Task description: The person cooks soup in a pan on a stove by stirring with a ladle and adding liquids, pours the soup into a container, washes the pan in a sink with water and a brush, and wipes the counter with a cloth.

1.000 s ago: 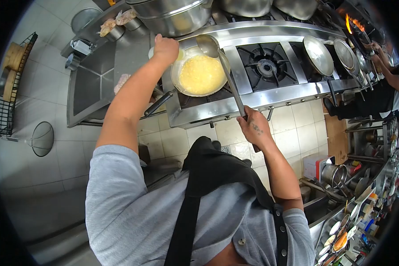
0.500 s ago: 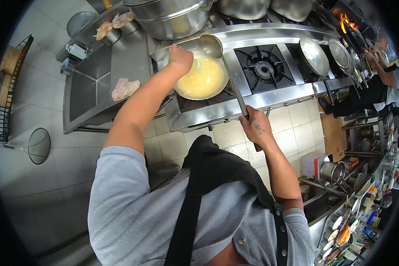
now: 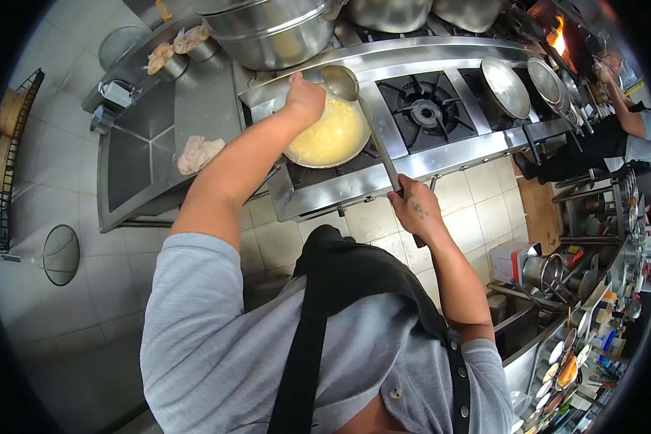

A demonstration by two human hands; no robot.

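Pan (image 3: pixel 322 166) first, in the head view: it sits at the left end of the stove (image 3: pixel 441 155), near the front left corner, with yellow food (image 3: pixel 331 141) spread across it. My right hand (image 3: pixel 417 208) is wrapped round the handle of a ladle (image 3: pixel 342 83), out past the stove's front edge; gripping so far down probably keeps my fingers off the heat. The ladle's bowl is at the pan's far edge, perhaps to steady it. My left hand (image 3: pixel 307 100) is over the pan's far left side, fingers bent under and hidden, so I cannot tell how tightly they close or what they hold. Pale meat (image 3: pixel 199 154) lies near the front edge of the counter (image 3: pixel 204 94).
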